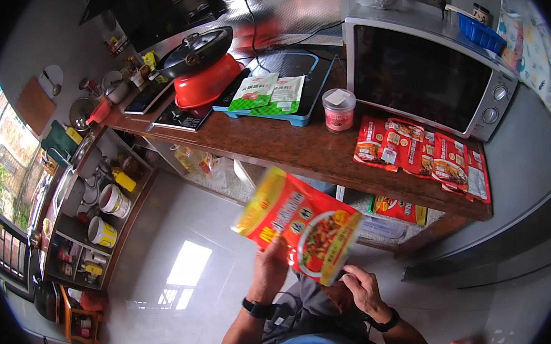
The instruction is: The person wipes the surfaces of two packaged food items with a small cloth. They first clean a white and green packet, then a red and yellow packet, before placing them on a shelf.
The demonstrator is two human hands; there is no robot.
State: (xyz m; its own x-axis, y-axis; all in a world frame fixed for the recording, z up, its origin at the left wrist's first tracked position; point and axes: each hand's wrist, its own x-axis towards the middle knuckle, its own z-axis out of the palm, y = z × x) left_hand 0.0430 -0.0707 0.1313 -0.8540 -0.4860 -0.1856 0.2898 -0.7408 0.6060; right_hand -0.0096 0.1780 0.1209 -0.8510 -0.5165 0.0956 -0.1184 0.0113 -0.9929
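Note:
My left hand (271, 265) grips a large red-and-yellow food seasoning packet (309, 227), its thumb on the front face. The packet is held tilted in front of the counter and bears printed writing and a picture of a bowl of food. Close to the packet's lower right corner is my right hand (364, 288), its fingers bent; whether they touch or pinch the corner is unclear. Several smaller red food packets (416, 146) lie overlapping on the brown countertop (298, 147), in front of the microwave oven (413, 71).
Two green-and-white sachets (257, 93) rest on an induction cooker (314, 79). A lidded plastic tub (338, 111) stands beside it. Farther left, a lidded wok (195, 52) sits on a red basin (208, 82). Another red packet (397, 211) lies on the shelf below the countertop.

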